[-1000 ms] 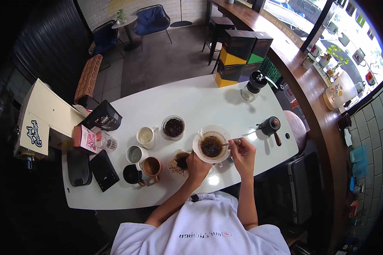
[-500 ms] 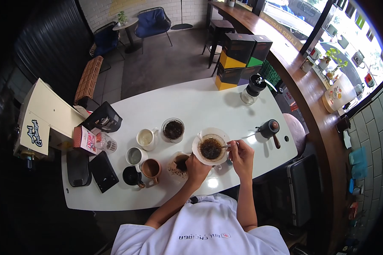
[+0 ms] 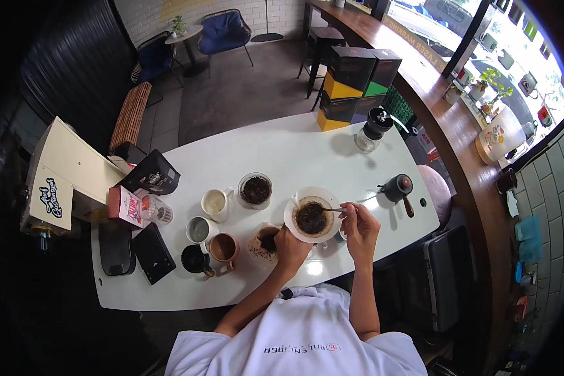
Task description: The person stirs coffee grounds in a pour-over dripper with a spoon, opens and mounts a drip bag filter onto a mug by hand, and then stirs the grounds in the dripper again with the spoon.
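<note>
A white coffee dripper (image 3: 292, 220) with a paper filter stands in front of me, with wet, dark coffee grounds (image 3: 311, 219) inside. My left hand (image 3: 292, 252) is closed on the dripper's near left side. Between the fingers of my right hand (image 3: 361, 233) is the handle of a metal spoon (image 3: 336, 210); its tip reaches into the grounds. Left of my left hand lies a stained paper filter (image 3: 257, 245) with grounds in and around it. A glass bowl of dark grounds (image 3: 255, 190) sits farther back. What the dripper rests on is mostly hidden.
Several cups, including a white mug (image 3: 215, 205) and a brown mug (image 3: 224, 248), stand on the left. At right are a small dark kettle (image 3: 397, 187) and a hand grinder (image 3: 373, 130). Boxes (image 3: 351, 81) are stacked beyond the white table (image 3: 225, 160). A black scale (image 3: 153, 253) lies left.
My right hand has shifted slightly right, and the spoon has moved in the grounds. My left hand stays on the dripper.
</note>
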A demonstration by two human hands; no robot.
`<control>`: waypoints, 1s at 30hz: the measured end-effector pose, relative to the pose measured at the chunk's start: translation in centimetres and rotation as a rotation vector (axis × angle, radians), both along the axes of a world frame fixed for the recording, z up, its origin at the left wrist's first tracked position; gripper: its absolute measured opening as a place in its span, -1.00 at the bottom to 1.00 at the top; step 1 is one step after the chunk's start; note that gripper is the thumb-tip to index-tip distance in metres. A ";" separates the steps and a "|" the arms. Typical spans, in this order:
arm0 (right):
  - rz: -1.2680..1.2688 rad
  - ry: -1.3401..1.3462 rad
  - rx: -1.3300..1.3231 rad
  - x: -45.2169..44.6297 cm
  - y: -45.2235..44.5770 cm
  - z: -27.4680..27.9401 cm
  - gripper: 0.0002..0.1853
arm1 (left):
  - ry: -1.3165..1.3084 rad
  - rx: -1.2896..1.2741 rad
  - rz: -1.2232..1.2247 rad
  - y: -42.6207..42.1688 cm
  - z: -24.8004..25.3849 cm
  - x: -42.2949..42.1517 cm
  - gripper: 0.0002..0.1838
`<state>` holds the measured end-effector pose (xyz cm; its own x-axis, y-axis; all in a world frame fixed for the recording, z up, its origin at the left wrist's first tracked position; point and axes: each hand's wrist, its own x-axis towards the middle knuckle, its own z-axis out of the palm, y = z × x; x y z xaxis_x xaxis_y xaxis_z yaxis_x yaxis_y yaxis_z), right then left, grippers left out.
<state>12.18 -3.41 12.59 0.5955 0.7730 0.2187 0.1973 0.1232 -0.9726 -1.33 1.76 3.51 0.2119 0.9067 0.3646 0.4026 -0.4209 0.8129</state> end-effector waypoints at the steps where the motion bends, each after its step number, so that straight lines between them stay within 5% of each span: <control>1: 0.007 -0.003 0.002 0.0 0.0 -0.1 -0.74 | 0.001 -0.001 -0.001 0.0 0.0 0.0 -0.47; 18: 0.045 -0.045 0.012 0.1 0.5 0.2 -0.75 | -0.029 -0.027 -0.052 0.0 -0.1 -0.1 -0.31; 30: -0.004 -0.096 -0.007 0.3 0.0 0.8 -0.82 | -0.011 0.016 -0.009 0.0 0.1 -0.1 -0.44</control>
